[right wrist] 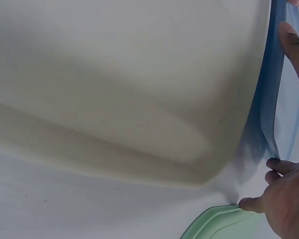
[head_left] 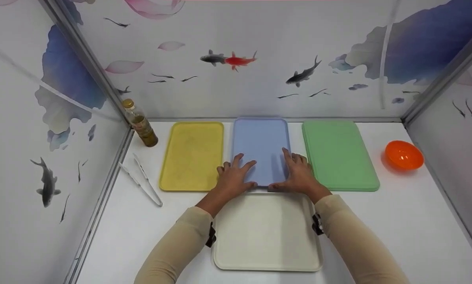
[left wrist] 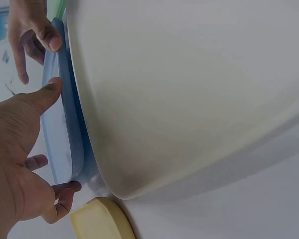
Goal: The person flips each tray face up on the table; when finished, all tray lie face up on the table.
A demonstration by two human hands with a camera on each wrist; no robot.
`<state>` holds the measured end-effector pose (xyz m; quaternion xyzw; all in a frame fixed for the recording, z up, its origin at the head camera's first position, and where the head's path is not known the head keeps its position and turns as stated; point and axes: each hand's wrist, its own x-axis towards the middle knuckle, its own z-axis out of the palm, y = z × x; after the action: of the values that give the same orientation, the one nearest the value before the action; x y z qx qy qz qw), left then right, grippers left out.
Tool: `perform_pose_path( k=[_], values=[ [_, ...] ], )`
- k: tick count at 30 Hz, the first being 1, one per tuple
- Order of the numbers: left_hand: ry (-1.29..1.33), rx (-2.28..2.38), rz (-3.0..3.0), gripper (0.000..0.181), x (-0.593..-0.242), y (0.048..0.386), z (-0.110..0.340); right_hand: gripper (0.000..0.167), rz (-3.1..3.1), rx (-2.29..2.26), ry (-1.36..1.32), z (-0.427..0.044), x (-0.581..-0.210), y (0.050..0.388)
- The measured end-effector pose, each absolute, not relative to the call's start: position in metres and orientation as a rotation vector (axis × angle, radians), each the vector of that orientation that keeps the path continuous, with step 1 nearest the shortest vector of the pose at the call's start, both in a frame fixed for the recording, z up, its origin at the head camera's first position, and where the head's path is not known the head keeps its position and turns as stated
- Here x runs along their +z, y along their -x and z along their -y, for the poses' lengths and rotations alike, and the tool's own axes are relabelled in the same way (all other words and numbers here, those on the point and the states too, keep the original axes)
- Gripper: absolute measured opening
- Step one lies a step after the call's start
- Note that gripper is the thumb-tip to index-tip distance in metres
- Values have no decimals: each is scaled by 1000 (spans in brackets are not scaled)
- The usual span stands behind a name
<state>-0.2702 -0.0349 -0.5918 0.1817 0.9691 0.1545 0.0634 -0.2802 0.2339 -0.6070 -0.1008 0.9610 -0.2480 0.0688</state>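
A blue tray (head_left: 261,138) lies at the back middle of the table between a yellow tray (head_left: 193,154) and a green tray (head_left: 338,154). My left hand (head_left: 235,175) holds its near left corner, thumb on the near rim and fingers spread about the left side. At the near right corner, my right hand (head_left: 300,173) holds it likewise, thumb on the near rim. In the right wrist view one finger of that hand (right wrist: 289,204) reaches the green tray's edge (right wrist: 214,219). A cream tray (head_left: 267,236) lies in front, below both wrists.
Metal tongs (head_left: 143,183) lie at the left, with a bottle of brown liquid (head_left: 144,128) behind them. An orange bowl (head_left: 404,156) stands at the far right. Printed wall panels (head_left: 236,94) enclose the table at the back and both sides.
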Motion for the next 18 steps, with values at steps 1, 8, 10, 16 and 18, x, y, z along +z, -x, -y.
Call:
perform_pose_path(
  k=[1, 8, 10, 16, 18],
  values=[
    [-548, 454, -2928, 75, -592, 271, 35, 149, -2894, -749, 314, -234, -607, 280],
    [-532, 413, -2924, 75, -594, 272, 34, 146, -2890, -756, 349, -235, -611, 279],
    [-526, 410, -2918, 75, -594, 272, 33, 145, -2887, -740, 348, -235, -611, 278],
    [-491, 376, -2904, 73, -595, 272, 30, 135, -2857, -664, 351, -232, -611, 277],
    [-475, 359, -2895, 72, -595, 272, 29, 132, -2843, -639, 347, -231, -610, 277]
  ],
)
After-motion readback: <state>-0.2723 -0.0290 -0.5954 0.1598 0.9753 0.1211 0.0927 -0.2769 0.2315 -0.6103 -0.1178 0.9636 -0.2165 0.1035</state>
